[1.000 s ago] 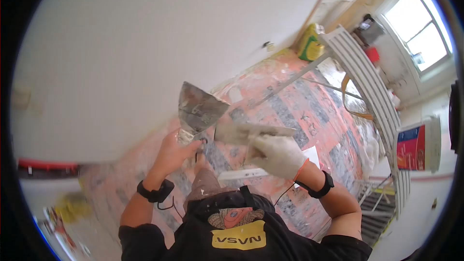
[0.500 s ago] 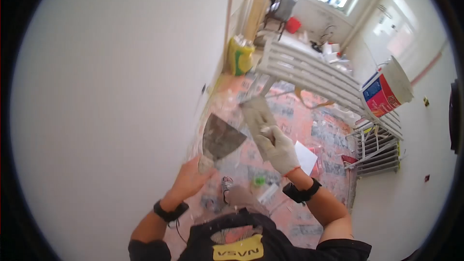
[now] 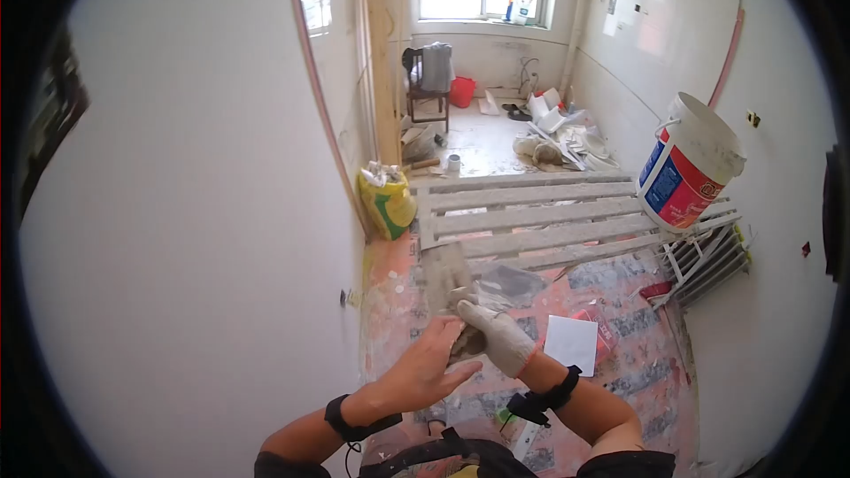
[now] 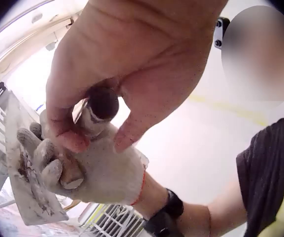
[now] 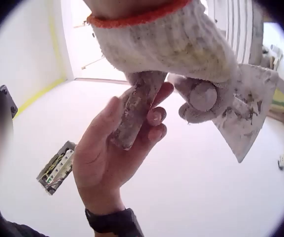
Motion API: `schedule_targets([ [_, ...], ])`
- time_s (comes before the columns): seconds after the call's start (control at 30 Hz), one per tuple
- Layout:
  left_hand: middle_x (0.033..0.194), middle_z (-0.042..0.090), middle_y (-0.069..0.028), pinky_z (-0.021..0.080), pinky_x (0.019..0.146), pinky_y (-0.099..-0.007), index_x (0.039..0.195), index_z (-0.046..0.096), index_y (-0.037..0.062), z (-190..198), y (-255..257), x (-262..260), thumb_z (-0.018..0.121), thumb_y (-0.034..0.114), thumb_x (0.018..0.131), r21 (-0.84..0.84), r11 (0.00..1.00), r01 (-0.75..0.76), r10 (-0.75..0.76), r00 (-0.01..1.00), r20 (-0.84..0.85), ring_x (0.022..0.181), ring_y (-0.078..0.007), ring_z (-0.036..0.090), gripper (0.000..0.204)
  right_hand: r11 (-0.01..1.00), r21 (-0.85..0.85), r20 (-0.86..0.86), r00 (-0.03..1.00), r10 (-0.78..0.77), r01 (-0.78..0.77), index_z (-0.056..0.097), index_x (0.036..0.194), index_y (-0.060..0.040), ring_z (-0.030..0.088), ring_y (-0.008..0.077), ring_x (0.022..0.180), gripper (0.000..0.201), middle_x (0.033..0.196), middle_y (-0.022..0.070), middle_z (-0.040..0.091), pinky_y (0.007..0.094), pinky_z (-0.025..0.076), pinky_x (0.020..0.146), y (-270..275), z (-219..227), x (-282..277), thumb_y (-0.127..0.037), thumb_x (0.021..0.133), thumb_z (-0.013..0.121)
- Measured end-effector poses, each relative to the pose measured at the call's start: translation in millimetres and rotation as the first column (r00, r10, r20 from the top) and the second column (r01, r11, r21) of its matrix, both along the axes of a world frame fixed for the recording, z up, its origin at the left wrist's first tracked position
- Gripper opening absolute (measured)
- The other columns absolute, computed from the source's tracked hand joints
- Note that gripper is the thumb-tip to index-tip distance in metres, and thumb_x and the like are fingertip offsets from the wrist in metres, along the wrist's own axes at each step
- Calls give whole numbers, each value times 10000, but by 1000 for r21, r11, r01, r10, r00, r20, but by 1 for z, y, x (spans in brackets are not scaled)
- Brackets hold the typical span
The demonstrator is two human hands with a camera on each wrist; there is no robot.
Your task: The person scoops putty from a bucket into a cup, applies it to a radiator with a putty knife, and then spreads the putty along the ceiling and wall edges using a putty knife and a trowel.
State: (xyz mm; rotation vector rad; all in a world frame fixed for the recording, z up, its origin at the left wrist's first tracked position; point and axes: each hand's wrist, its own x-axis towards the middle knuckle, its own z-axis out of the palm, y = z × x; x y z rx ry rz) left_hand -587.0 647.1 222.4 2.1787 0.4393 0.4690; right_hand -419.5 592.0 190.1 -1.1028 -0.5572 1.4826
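Note:
My bare left hand (image 3: 421, 372) is close against my gloved right hand (image 3: 503, 341) in the head view. The left fingers and thumb curl round the putty-smeared handle of a putty knife (image 5: 134, 111); the handle's dark end (image 4: 104, 102) faces the left wrist camera. Most of the knife's blade is hidden behind the hands. In its white knit glove, the right hand grips the round handle of a plastering trowel (image 5: 248, 106). The trowel's flat, stained blade (image 3: 445, 276) points forward past the glove, and smears of putty show on it in the left wrist view.
A slatted white bench (image 3: 531, 221) crosses ahead, with a large bucket (image 3: 686, 168) on its right end. A yellow-green bag (image 3: 388, 204) stands by the left wall (image 3: 195, 212). White paper (image 3: 571, 345) lies on the floor. Behind are a chair (image 3: 429, 80) and rubble.
The view has swung right, from the wall toward the window and bench. The hands, earlier apart with both blades showing, have come together, and the putty knife's blade has gone out of sight.

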Motion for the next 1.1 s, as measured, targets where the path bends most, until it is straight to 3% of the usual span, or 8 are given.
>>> schedule_targets([
  [0.27, 1344, 563, -193, 545, 878, -338, 1388, 519, -17, -88, 188, 24, 737, 280, 944, -475, 866, -155, 78, 981, -178, 1100, -236, 636, 577, 907, -47, 315, 868, -384, 419, 665, 1169, -69, 626, 76, 733, 258, 911, -18, 662, 234, 502, 648, 2, -11, 108, -205, 950, 673],
  [0.47, 1147, 688, -117, 487, 1002, -405, 1390, 529, 14, -217, 261, 59, 622, 540, 971, -865, 340, -370, 94, 928, -360, 1063, -251, 667, 678, 714, -150, 292, 721, -629, 684, 627, 1082, -38, 647, 139, 766, 190, 891, 49, 643, 301, 545, 652, -24, -8, 136, -83, 898, 647],
  [0.73, 1027, 699, -96, 571, 789, -377, 1336, 568, 47, -202, 262, 96, 536, 451, 1042, -979, 155, -135, 0, 991, -136, 883, -241, 685, 501, 488, -100, 238, 497, -834, 867, 609, 1060, -49, 674, 153, 875, 215, 966, 32, 659, 300, 569, 767, -37, -43, 154, -21, 862, 689],
  [0.8, 1143, 671, -129, 576, 830, -396, 1431, 482, 52, -201, 265, 97, 558, 442, 1032, -979, 184, -84, 38, 996, -78, 945, -275, 681, 564, 455, -80, 521, 427, -739, 887, 657, 1018, -43, 681, 141, 829, 151, 894, 24, 678, 303, 570, 751, -46, -68, 167, -91, 887, 713],
  [0.83, 1330, 607, -123, 574, 904, -500, 1470, 414, 112, -241, 285, 90, 557, 369, 1037, -991, -5, -132, -2, 991, -132, 1108, -313, 644, 524, 412, -205, 369, 460, -807, 888, 659, 1023, -38, 682, 140, 836, 178, 893, 25, 674, 299, 565, 734, -54, -89, 176, -122, 885, 736],
  [0.87, 1288, 646, -135, 566, 952, -385, 1376, 522, 3, -217, 276, 84, 670, 457, 960, -917, 326, -231, 23, 971, -236, 1147, -236, 647, 634, 338, -211, 381, 396, -836, 917, 653, 1036, -52, 664, 137, 807, 199, 924, 30, 674, 306, 541, 685, -46, -80, 169, -112, 872, 749],
  [1.03, 1398, 571, -155, 540, 989, -436, 1443, 473, 12, -246, 293, 70, 541, 477, 1037, -955, 157, -250, -46, 964, -260, 1247, -284, 585, 621, 337, 58, 568, 247, -785, 940, 639, 1029, -68, 638, 141, 715, 180, 857, 14, 648, 303, 539, 628, -54, -121, 186, -181, 911, 715],
  [1.1, 1351, 586, -154, 555, 928, -426, 1471, 437, 31, -238, 275, 65, 569, 457, 1025, -952, 157, -261, 103, 963, -247, 1180, -295, 609, 631, 546, 37, 971, 98, -217, 837, 603, 1001, -91, 603, 117, 679, 132, 814, 0, 617, 283, 511, 586, -69, -146, 188, -166, 928, 683],
])
